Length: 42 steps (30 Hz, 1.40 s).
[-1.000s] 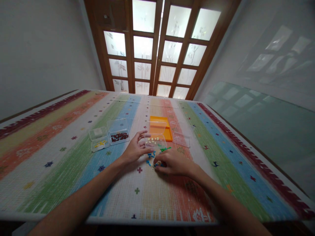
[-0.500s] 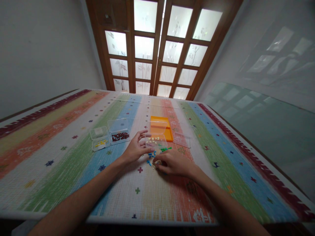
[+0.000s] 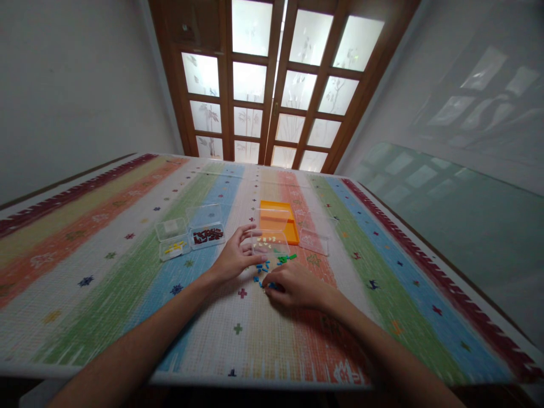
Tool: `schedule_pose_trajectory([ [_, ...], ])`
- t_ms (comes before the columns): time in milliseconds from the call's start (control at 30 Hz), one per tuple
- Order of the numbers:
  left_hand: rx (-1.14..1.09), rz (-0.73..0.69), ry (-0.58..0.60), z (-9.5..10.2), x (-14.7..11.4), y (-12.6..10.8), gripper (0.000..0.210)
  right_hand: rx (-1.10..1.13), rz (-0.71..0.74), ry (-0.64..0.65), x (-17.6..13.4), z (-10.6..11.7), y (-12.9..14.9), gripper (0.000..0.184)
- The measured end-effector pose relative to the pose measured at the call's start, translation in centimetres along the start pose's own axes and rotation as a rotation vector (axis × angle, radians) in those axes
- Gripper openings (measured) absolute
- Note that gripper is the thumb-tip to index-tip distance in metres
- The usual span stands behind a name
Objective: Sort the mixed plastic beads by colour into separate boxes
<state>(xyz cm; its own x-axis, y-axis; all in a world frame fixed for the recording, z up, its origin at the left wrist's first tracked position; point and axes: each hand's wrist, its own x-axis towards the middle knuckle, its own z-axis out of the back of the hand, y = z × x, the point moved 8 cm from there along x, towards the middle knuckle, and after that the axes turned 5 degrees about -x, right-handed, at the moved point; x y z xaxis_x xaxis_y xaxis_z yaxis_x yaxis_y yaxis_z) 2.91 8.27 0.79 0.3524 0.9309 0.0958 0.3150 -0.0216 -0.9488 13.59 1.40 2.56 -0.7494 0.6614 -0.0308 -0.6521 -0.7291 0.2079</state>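
Left hand (image 3: 233, 256) is resting open-fingered beside a clear box (image 3: 285, 240); right hand (image 3: 295, 285) is curling beside blue blocks (image 3: 259, 266) lying on the tablecloth (image 3: 212, 340); whether it is gripping any, I cannot tell.

Near tablecloth (image 3: 263, 345) passable, clear box (image 3: 286, 246) ahead

– Covered or bare along the left forearm (image 3: 148, 331)?
– Bare, from slim wrist (image 3: 209, 280) to lower edge of view.
– And along the right forearm (image 3: 382, 331)?
– Likewise bare, broadening toward the edge.
– At the left hand (image 3: 233, 254) and right hand (image 3: 295, 283)?
– Bare as well, with slender fingers (image 3: 245, 229).
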Motion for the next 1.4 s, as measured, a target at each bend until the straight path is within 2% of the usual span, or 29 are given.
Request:
schedule_pose_trajectory([
  [333,0.013,0.004,0.0,-0.03,-0.02,-0.1,0.082,0.042,0.051,-0.022,-0.2,-0.15,0.21,0.015],
  [633,0.025,-0.003,0.0,0.09,0.08,-0.04,0.083,-0.005,0.033,-0.032,0.22,-0.5,0.29,0.014],
  [900,0.017,0.002,0.004,0.13,0.13,0.11,0.084,-0.039,-0.02,-0.129,0.1,-0.1,-0.51,0.018],
  [1233,0.012,-0.006,0.012,0.05,0.16,0.08,0.083,-0.042,-0.093,-0.078,-0.49,-0.02,-0.23,0.013],
  [1400,0.017,0.001,0.006,-0.01,0.11,0.03,0.082,-0.037,-0.083,-0.028,-0.5,-0.26,-0.24,0.014],
])
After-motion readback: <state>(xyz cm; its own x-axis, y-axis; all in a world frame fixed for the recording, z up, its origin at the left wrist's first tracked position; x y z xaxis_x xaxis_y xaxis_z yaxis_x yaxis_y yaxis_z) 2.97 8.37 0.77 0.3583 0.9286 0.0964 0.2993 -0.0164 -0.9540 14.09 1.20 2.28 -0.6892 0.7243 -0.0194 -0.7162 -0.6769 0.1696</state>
